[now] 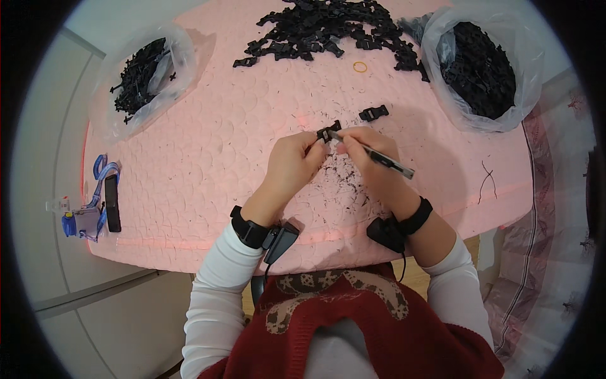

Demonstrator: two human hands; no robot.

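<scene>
Over the middle of the pink quilted cloth, my left hand (295, 163) pinches a small black plastic buckle (326, 133) between thumb and fingers. My right hand (374, 155) is closed around a slim utility knife (392, 165), its tip against the buckle. The knife's rear end sticks out past my right hand toward the lower right. Just beyond that hand lies another black buckle (374, 113). Dark shavings (346, 180) are scattered on the cloth beneath and between both hands.
Across the far side spreads a pile of black buckles (328, 25), with a yellow ring (360, 66) nearby. Clear bags of black parts stand at left (183, 57) and right (527, 76). A black phone-like object (112, 203), blue lanyard (99, 183) and black thread (487, 181) lie toward the sides.
</scene>
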